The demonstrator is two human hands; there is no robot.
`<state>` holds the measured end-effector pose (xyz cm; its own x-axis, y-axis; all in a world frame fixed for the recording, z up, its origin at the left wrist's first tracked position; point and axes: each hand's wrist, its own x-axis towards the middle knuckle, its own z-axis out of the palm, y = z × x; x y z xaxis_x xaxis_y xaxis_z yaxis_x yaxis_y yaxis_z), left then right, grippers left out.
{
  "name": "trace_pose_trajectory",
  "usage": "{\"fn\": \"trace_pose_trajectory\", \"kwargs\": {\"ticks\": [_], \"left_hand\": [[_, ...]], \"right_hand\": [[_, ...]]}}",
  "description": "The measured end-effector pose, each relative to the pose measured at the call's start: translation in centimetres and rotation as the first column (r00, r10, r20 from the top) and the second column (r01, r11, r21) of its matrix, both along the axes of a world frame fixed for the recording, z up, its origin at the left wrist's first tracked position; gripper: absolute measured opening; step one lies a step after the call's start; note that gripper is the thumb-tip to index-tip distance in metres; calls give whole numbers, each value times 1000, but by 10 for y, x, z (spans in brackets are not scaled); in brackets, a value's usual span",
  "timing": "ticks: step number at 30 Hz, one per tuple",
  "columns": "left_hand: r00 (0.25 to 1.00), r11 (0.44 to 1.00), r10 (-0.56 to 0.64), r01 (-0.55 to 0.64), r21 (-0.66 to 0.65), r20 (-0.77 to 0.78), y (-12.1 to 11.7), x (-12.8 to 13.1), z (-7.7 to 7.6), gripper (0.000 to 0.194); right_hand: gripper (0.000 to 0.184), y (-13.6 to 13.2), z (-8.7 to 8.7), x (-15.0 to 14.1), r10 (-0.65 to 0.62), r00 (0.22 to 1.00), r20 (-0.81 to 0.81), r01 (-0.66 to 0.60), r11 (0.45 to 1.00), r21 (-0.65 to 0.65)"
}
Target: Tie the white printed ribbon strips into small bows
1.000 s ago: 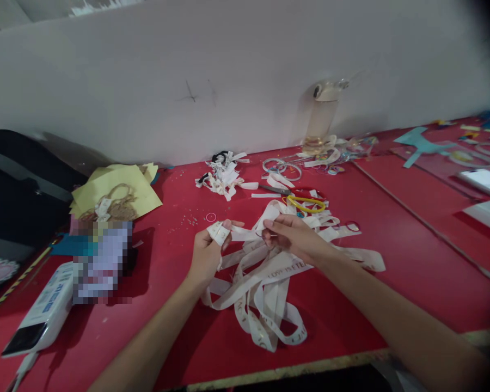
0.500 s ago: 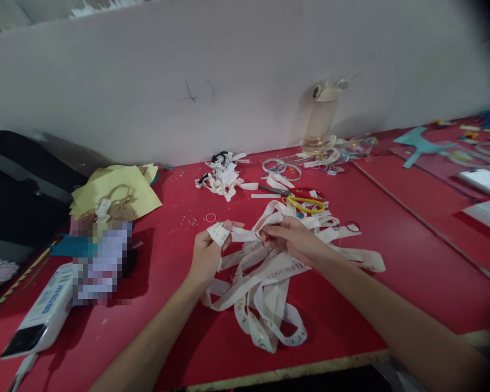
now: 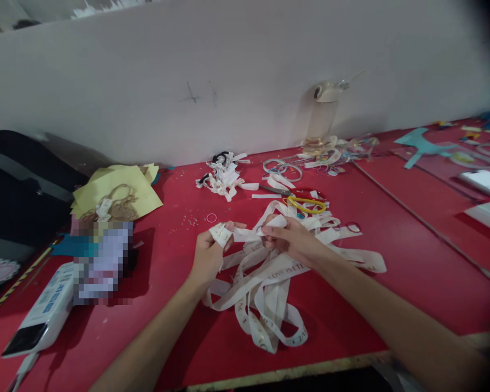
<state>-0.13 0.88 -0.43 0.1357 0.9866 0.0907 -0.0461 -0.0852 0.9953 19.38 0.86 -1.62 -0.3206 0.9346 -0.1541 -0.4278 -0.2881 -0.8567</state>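
Note:
A long white printed ribbon (image 3: 265, 296) lies in a tangled heap on the red table (image 3: 167, 305). My left hand (image 3: 207, 255) is closed, with a folded end of the ribbon wound over its fingers. My right hand (image 3: 293, 239) is closed in a pinch on the same strip a short way to the right. The ribbon runs taut between both hands, just above the heap.
Scissors (image 3: 275, 190) and a yellow ring (image 3: 306, 204) lie behind the heap. Farther back are a pile of ribbon scraps (image 3: 222, 175), several rings (image 3: 288, 169) and a clear bottle (image 3: 320, 117). Yellow paper with twine (image 3: 114, 196) and a white power bank (image 3: 41, 318) lie left.
My right hand has drawn slightly closer to my left hand and tightened its pinch on the ribbon. The left hand has stayed nearly still.

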Motion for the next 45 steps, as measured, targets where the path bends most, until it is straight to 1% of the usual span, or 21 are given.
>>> {"fn": "trace_pose_trajectory", "kwargs": {"ticks": [5, 7, 9, 12, 16, 20, 23, 28, 36, 40, 45], "left_hand": [[1000, 1000, 6, -6, -20, -7, 0, 1, 1, 33], [1000, 1000, 6, -7, -24, -15, 0, 1, 2, 34], [1000, 999, 13, -14, -31, -23, 0, 0, 2, 35], [999, 998, 19, -21, -56, -26, 0, 0, 0, 36], [1000, 1000, 3, -3, -24, -14, 1, 0, -2, 35], [1000, 999, -22, 21, -23, -13, 0, 1, -1, 35], [999, 999, -29, 28, -29, -17, 0, 3, 0, 36], [999, 999, -35, 35, -22, -20, -1, 3, -3, 36], [999, 999, -46, 46, -20, -22, -1, 3, -2, 33], [999, 999, -47, 47, -17, -15, 0, 2, -3, 32], [998, 998, -59, 59, -25, -22, 0, 2, -3, 33]], "right_hand": [[23, 2, -4, 0, -80, 995, 57, 78, 997, 26], [24, 3, -6, -1, -85, 991, 100, 81, 996, 40], [23, 3, -6, -1, -71, 989, 131, 65, 996, 55], [23, 3, -3, -1, -30, 993, 117, 23, 998, 66], [25, 2, -1, 0, 16, 994, 108, -17, 1000, 12], [19, 3, -2, -1, -38, 996, 83, 38, 999, 6], [13, 4, -2, -1, -82, 989, 126, 80, 997, 19], [17, 4, -5, 1, -138, 971, 195, 126, 989, 73], [18, 5, -8, 1, -97, 978, 186, 80, 992, 96], [21, 5, -10, 2, -76, 978, 197, 61, 995, 84], [19, 5, -8, 1, -81, 972, 222, 69, 996, 63]]}}
